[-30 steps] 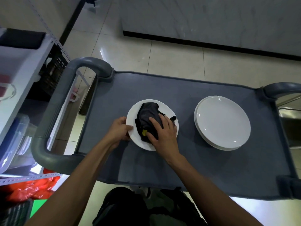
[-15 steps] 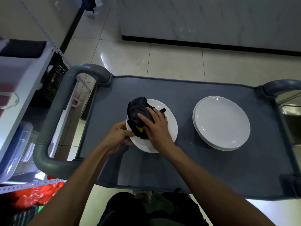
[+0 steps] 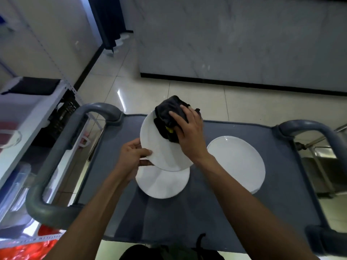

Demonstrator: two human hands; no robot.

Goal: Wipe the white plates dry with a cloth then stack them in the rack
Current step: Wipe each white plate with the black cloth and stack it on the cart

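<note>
White glazed plate point(image 3: 159, 145) is held lifted and tilted above the cart top point(image 3: 216, 212), near rim low toward the body, far rim raised. Left hand point(image 3: 131, 156) is clamped on the near-left rim, thumb on the upper face, fingers underneath. Right hand point(image 3: 189, 132) is pressed flat, fingers spread, over a bunched black cloth point(image 3: 167, 117) w/ a small yellow tag, sitting on the far upper part of the plate. So the unwiped glossy face lies toward the body from the cloth; the wipe would prob. be drawn down that way.

Another plate point(image 3: 161, 186) lies flat directly under the lifted one, on the grey matte cart top. A stack of plates point(image 3: 238, 164) sits just right of it, apart. No rack can be made out with certainty; shelving point(image 3: 28, 113) stands at left.
</note>
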